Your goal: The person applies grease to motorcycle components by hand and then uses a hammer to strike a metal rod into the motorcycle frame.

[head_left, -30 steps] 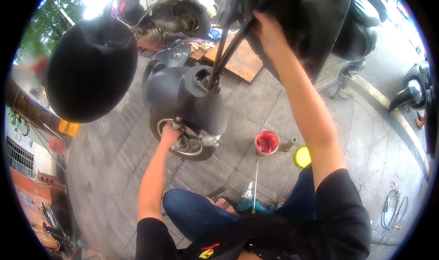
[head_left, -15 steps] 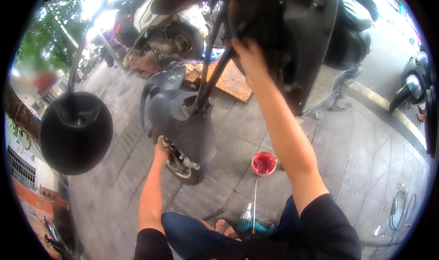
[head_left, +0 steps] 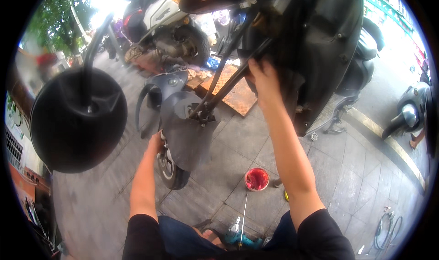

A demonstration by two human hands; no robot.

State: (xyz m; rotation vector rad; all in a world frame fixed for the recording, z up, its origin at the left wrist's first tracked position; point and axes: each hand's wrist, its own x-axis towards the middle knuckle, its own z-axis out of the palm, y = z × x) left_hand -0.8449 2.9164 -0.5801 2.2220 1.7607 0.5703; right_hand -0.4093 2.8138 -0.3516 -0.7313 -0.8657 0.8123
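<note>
Lower center: red tub (head_left: 256,179) on pavement. Left hand (head_left: 156,144) at front wheel (head_left: 171,168), grip can't tell, under dark grey fender (head_left: 187,132). Upper center: right hand (head_left: 264,77) clenched on black scooter panel (head_left: 320,45) edge.

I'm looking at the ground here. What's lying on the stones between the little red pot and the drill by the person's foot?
In the head view, a thin metal rod lies on the paving, running from near the red pot down toward the drill. Otherwise the paving there is bare.
</note>
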